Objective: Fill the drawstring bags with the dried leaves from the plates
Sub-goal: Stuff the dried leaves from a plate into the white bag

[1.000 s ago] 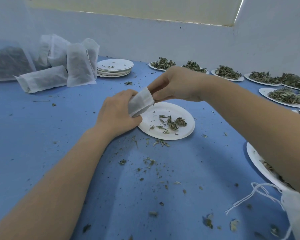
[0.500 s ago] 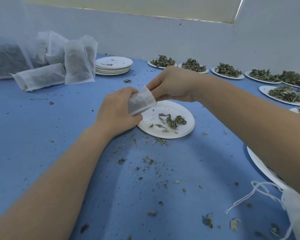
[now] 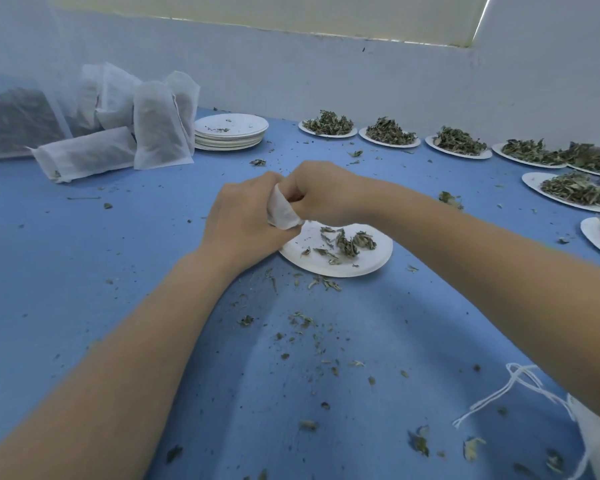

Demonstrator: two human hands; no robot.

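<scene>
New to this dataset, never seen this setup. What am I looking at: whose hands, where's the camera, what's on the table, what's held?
No machine here: a person works bare-handed, filmed by one wide-angle camera on their head, looking down. The left hand and right hand together grip a small white drawstring bag above a near-empty plate with a few dried leaves. On the blue table: filled bags far left, a stack of empty plates, leaf-heaped plates along the back and right, scattered crumbs.
</scene>
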